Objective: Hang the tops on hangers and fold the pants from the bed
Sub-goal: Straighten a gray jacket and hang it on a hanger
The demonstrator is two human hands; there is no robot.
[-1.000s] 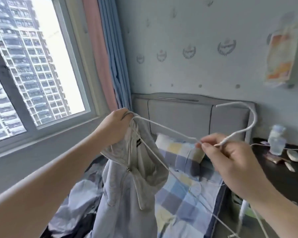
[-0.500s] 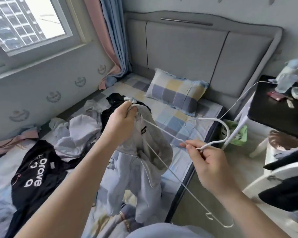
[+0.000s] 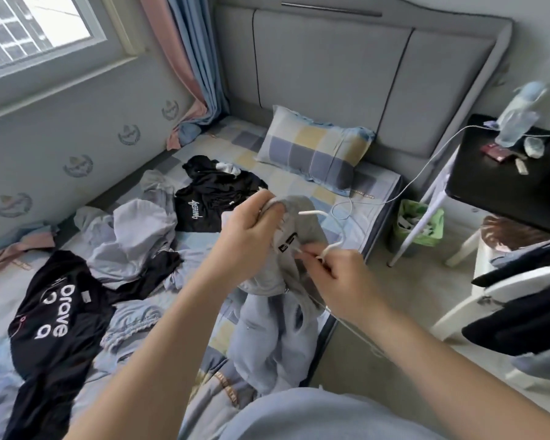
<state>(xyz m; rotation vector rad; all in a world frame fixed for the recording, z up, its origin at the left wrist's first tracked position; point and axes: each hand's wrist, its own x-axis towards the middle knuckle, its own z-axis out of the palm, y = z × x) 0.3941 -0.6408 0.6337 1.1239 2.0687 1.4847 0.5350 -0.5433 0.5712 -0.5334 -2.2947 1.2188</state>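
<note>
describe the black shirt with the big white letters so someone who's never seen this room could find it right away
Start at the bed with the checked sheet under the window. At its near left end, away from the pillow, the black T-shirt lies spread flat beside a heap of pale blue clothes. Unlike the other black top nearer the pillow, which has small script, it carries big white block letters.

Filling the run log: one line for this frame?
stage: hanging top | left hand: grips grey hoodie collar | right hand: holds white hanger at neck | bed: more clothes left
</note>
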